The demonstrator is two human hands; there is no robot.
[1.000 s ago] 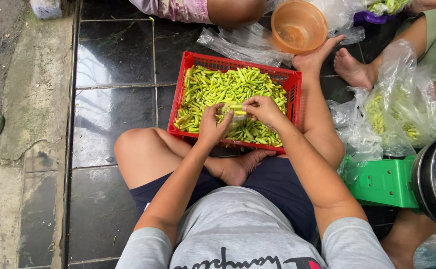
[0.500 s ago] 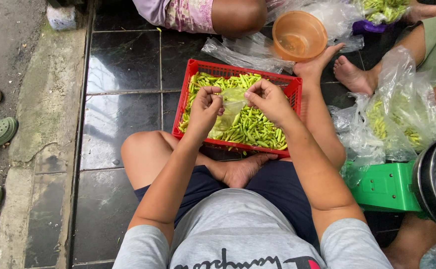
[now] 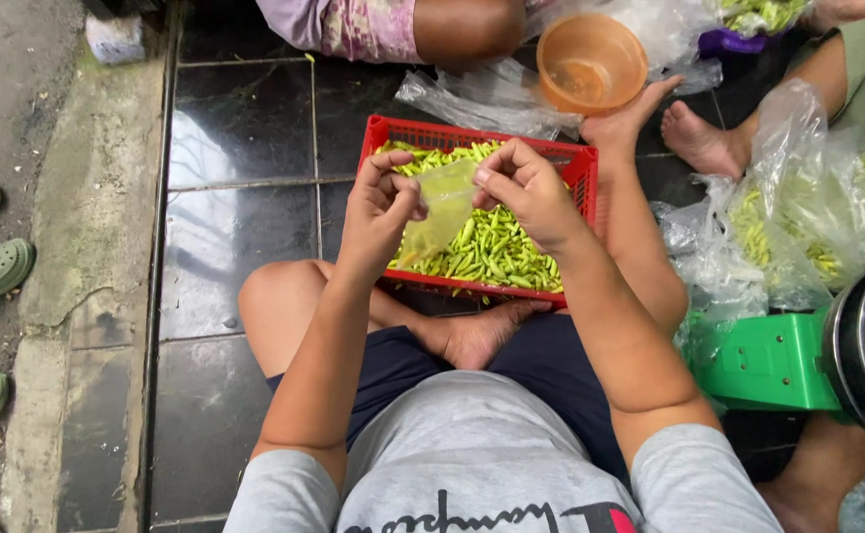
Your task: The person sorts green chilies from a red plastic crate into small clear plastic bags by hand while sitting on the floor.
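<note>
Raised since before, left hand [image 3: 381, 205] and right hand [image 3: 526, 190] pinch a clear bag [image 3: 442, 209] stretched between them.

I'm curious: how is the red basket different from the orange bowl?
The red basket is rectangular with slotted sides; the orange bowl is round and smooth. The basket holds green chillies; the bowl looks empty. The basket sits nearer the person's hands, the bowl farther. Both look plastic and sit on the dark tiles.

Soft, even daylight fills the view, bright without harsh shadows. The glossy black floor tiles [image 3: 240, 118] carry pale sheen and faint reflections. Clear plastic bags [image 3: 798, 212] glint with small highlights. Focus is sharp throughout; edges bow slightly from the wide lens.
</note>
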